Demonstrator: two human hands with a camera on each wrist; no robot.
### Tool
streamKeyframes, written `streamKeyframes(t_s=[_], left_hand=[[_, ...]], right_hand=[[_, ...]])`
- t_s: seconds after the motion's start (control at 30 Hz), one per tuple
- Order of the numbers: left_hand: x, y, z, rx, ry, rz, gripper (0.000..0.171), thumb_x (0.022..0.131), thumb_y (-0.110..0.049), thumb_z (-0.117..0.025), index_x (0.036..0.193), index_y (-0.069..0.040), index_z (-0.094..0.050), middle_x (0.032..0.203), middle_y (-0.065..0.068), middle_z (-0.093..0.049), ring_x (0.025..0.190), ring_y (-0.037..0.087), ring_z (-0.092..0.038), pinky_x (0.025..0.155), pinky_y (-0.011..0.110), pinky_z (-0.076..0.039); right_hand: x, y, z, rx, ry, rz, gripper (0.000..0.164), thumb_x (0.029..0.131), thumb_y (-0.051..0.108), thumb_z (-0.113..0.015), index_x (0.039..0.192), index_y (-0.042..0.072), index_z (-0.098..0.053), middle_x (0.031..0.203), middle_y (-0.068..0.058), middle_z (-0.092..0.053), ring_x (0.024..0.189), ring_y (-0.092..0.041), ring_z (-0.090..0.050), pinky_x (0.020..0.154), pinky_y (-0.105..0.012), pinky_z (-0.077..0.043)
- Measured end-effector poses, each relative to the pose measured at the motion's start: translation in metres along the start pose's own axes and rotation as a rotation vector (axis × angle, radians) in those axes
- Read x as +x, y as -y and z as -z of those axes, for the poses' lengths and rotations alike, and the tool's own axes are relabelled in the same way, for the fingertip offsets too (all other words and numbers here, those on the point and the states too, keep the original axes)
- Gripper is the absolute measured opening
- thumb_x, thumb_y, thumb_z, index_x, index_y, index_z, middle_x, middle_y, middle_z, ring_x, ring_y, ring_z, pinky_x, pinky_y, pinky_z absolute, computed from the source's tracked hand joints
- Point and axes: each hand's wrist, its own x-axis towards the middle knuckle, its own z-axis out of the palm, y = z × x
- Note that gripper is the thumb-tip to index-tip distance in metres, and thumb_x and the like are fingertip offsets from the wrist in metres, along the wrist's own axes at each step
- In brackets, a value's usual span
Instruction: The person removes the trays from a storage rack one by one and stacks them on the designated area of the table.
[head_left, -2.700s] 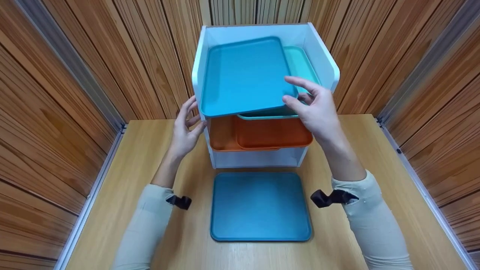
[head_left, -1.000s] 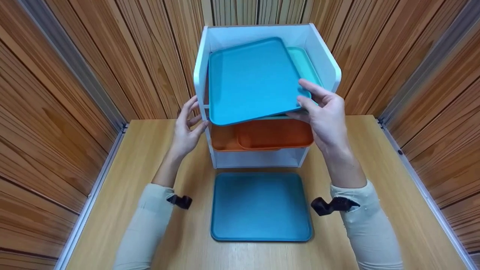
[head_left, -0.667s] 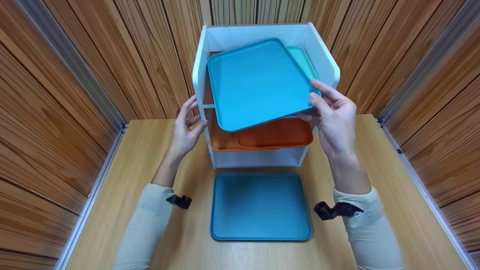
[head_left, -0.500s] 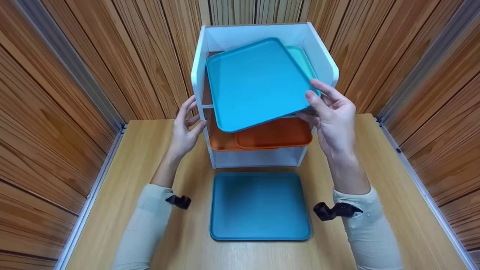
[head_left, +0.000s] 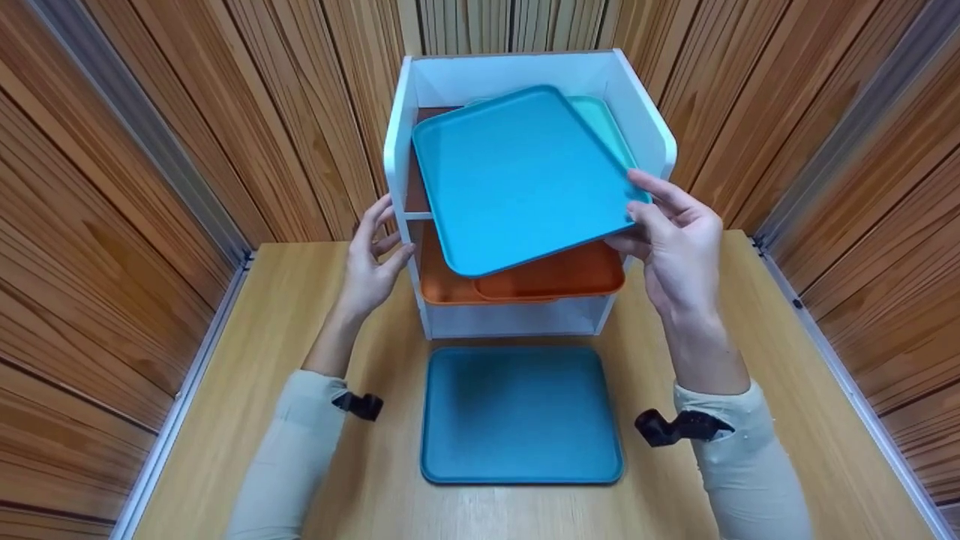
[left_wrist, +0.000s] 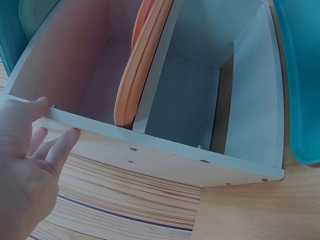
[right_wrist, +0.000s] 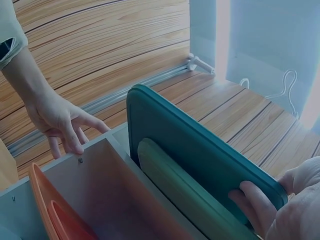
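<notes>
In the head view my right hand (head_left: 686,247) pinches the front right corner of a blue tray (head_left: 525,180), thumb on top and fingers beneath. This tray lies askew at the top level of a white shelf unit (head_left: 398,142), its front left corner jutting past the front. Under it shows a smaller mint-green tray (head_left: 600,124), also visible as a green tray (right_wrist: 185,185) in the right wrist view. My left hand (head_left: 371,262) touches the unit's left side panel, thumb at the front edge and fingers spread along the outside (left_wrist: 30,160).
Two orange trays, a larger one (head_left: 446,289) and a smaller, redder one (head_left: 551,283), overlap on the middle shelf. A second blue tray (head_left: 521,412) lies on the wooden table (head_left: 300,300) before the unit. Wood-patterned walls (head_left: 112,225) rise around the table.
The upper blue tray has slid to the right and forward with my right hand and turned further askew, baring the shelf at its left. My left hand stays in place.
</notes>
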Motion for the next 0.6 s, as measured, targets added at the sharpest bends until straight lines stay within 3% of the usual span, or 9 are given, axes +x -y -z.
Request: streamKeyframes(t_s=[0.27,0.6], left_hand=[[0.002,0.002,0.0,0.002,-0.008,-0.012,0.069,0.107,0.009,-0.067,0.17,0.0,-0.039,0.168,0.027,-0.052,0.149,0.056,-0.062,0.117,0.071,-0.057],[0.0,0.001,0.0,0.018,0.001,0.0,0.068,0.109,0.006,-0.066,0.171,-0.003,-0.038,0.169,0.026,-0.052,0.149,0.054,-0.064,0.116,0.066,-0.059]], right_hand=[[-0.003,0.001,0.012,0.025,-0.006,0.02,0.03,0.111,-0.001,-0.063,0.137,0.002,-0.079,0.139,-0.014,-0.076,0.111,-0.023,-0.087,0.077,-0.033,-0.072],[-0.007,0.001,0.028,0.09,0.03,0.024,0.028,0.111,-0.001,-0.065,0.134,0.002,-0.081,0.126,-0.014,-0.081,0.107,-0.024,-0.088,0.073,-0.031,-0.07]])
